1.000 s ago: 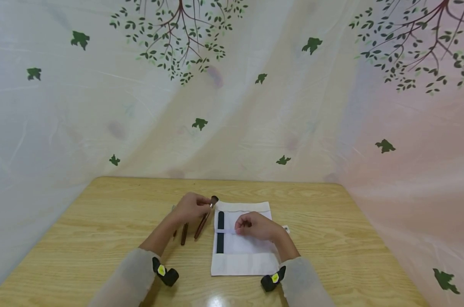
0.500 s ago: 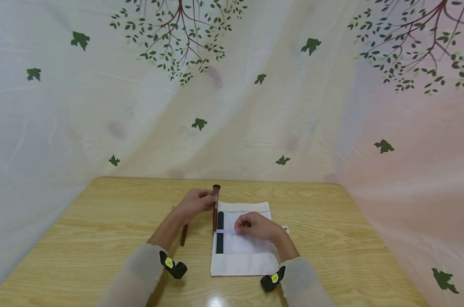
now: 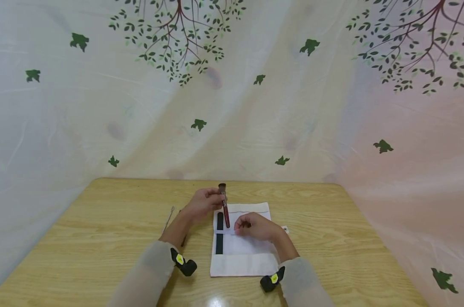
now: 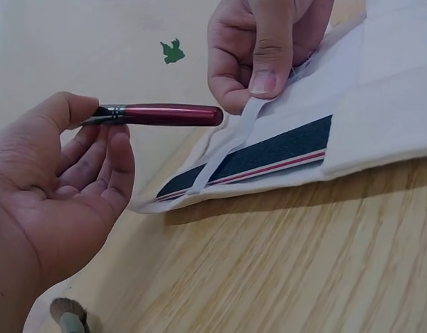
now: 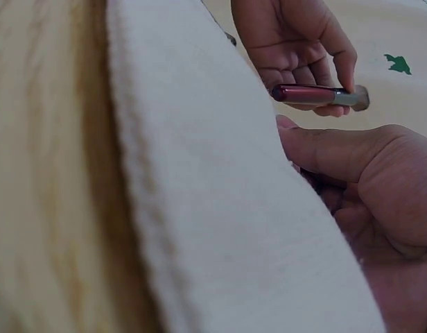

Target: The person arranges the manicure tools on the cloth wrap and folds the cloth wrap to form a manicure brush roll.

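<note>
Hands over table, leafy backdrop

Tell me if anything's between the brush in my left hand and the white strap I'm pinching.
Nothing visible: a bare gap separates the brush from the white strap. Your right hand, pinching that strap, sits close beside the gap.
</note>
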### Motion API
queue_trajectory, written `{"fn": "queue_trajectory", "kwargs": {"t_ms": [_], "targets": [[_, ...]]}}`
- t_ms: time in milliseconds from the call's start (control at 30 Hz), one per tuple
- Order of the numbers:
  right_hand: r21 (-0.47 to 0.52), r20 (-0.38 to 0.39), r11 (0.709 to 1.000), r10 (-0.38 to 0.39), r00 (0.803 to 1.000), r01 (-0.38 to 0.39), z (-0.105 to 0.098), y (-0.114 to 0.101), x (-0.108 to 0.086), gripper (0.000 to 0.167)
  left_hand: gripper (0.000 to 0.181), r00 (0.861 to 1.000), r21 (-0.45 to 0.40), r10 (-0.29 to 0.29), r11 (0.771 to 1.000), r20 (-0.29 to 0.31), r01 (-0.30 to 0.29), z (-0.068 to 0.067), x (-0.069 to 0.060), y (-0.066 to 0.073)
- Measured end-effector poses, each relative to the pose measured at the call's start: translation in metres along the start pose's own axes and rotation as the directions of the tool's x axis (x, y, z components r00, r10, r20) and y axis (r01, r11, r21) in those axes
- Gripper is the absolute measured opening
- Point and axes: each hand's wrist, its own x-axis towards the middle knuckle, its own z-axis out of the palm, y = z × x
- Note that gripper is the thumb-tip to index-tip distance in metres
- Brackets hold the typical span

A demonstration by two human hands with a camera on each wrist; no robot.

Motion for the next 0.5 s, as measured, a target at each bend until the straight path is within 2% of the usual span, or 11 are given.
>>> {"fn": "queue_trajectory", "kwargs": {"t_ms": [200, 500], "targets": [[-0.001, -0.009, 1.000, -0.009, 1.000, 0.009, 0.0016, -0.0007, 0.0000, 0.007, 0.031, 0.997, 0.051, -0.019, 0.998, -0.072, 0.023, 0.0071, 0.0062, -0.0060], [-0.006, -0.009, 1.000, -0.030, 1.000, 0.030, 0.0022, 0.0000, 0.0008, 0.005, 0.024, 0.999, 0.026, -0.019, 0.999, -0.041, 0.020, 0.0114, 0.0083, -0.0103]]}}
